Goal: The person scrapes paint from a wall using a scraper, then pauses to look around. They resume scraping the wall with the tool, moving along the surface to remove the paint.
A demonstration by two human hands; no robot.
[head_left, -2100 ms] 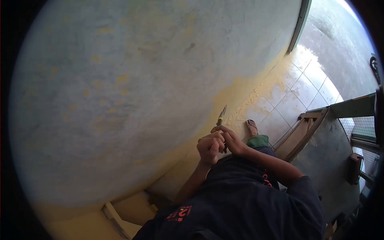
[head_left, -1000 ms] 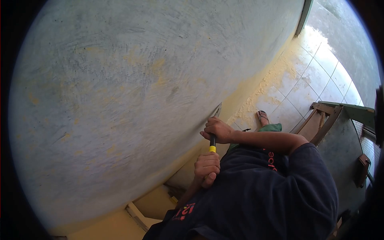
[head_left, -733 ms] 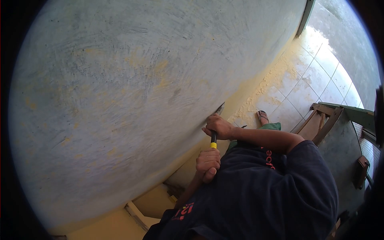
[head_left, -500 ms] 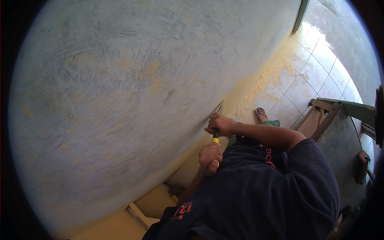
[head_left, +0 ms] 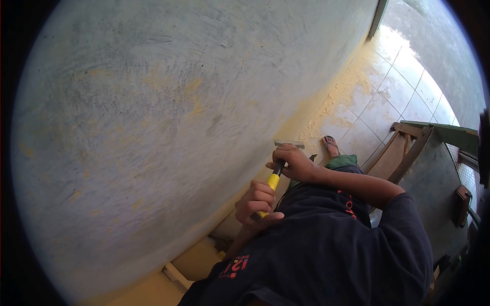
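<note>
My right hand (head_left: 297, 163) is wrapped round the black neck of a scraper (head_left: 274, 181), close to its wide metal blade. Lower down, my left hand (head_left: 256, 203) grips the yellow and black handle near its end, thumb pointing right. The grey blade lies crosswise above my right hand, its left end near the wall (head_left: 153, 127). Whether it touches the wall I cannot tell. Patches of yellow and many scratches mark the grey wall surface.
Yellow flakes and dust lie on the tiled floor (head_left: 388, 99) along the wall's foot. My sandalled foot (head_left: 331, 147) stands near them. To the right is a wooden frame (head_left: 407, 155) beside a grey panel. A yellow surface with a wooden edge (head_left: 177, 278) shows at the lower left.
The scraper has tilted and its blade now shows crosswise. My right hand has moved a little to the right, while my left hand has shifted left with its thumb extended.
</note>
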